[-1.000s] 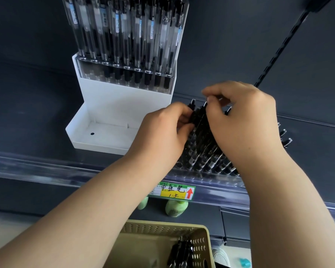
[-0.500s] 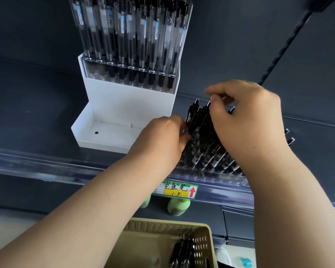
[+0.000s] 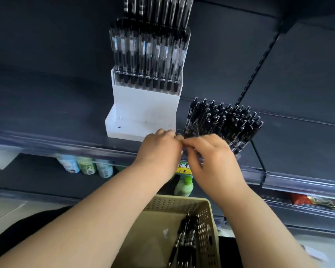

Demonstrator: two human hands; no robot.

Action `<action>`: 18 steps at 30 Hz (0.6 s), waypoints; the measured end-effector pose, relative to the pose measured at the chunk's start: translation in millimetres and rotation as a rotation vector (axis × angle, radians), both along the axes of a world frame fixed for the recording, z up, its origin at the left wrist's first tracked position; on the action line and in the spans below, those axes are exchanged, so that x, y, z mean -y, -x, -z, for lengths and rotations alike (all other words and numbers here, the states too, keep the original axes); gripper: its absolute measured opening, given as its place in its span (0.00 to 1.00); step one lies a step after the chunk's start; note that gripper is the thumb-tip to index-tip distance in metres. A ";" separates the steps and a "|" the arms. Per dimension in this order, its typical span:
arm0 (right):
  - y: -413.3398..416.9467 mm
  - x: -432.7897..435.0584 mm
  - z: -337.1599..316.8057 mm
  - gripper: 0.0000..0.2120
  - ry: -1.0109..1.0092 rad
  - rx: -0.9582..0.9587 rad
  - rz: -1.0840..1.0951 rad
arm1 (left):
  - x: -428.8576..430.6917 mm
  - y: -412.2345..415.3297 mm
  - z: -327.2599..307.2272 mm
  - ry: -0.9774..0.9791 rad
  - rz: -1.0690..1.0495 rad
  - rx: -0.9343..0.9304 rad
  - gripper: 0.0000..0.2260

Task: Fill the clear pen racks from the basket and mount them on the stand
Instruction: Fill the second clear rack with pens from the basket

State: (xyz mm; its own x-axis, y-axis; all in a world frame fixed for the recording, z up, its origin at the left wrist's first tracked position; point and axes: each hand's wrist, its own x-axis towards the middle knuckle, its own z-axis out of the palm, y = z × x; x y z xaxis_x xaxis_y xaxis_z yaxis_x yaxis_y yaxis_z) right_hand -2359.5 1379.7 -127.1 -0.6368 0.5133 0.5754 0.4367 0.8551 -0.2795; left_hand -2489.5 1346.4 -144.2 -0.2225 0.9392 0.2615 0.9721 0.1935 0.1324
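A clear pen rack [image 3: 222, 124] packed with black pens stands on the dark shelf, right of the white stand [image 3: 143, 105]. The stand carries a mounted clear rack of pens [image 3: 149, 57] on its upper step, with more pens above it. Its lower step is bare. My left hand [image 3: 161, 147] and my right hand [image 3: 211, 157] meet at the front left corner of the loose rack, fingers pinched at its base. What the fingertips grip is hidden. The beige basket [image 3: 207, 213] below holds a bundle of black pens [image 3: 186, 236].
A clear price rail [image 3: 66, 149] runs along the shelf's front edge, with a yellow tag [image 3: 183, 169] under my hands. Bottles [image 3: 85, 167] stand on the shelf below. A black slotted upright [image 3: 259, 62] rises at the back right.
Both hands have dropped from the pen tops to the rack's front base, so the pens now show in full. The view has pulled back and shows more of the stand and the basket.
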 end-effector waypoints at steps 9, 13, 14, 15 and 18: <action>-31.8 45.5 67.0 0.13 0.577 0.591 0.291 | 61.7 -24.0 61.3 0.342 -0.036 0.098 0.12; -24.0 68.2 106.6 0.16 0.720 0.921 0.292 | 84.3 -42.6 106.5 0.618 -0.099 0.287 0.16; -23.0 74.5 117.9 0.17 0.742 0.980 0.283 | 89.8 -48.7 117.5 0.678 -0.108 0.322 0.17; -22.1 80.5 127.9 0.18 0.763 1.017 0.283 | 94.5 -54.3 125.0 0.734 -0.129 0.370 0.16; -22.0 93.5 153.5 0.17 0.895 1.014 0.342 | 105.0 -63.8 146.1 0.736 -0.208 0.538 0.15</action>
State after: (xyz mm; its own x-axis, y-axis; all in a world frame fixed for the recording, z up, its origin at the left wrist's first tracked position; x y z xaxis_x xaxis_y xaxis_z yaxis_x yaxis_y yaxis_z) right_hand -2337.6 1286.2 -280.6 -0.3431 0.6707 -0.6576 0.9239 0.3671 -0.1077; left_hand -2425.7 1241.5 -290.3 -0.3232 0.7554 -0.5700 0.7524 0.5704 0.3294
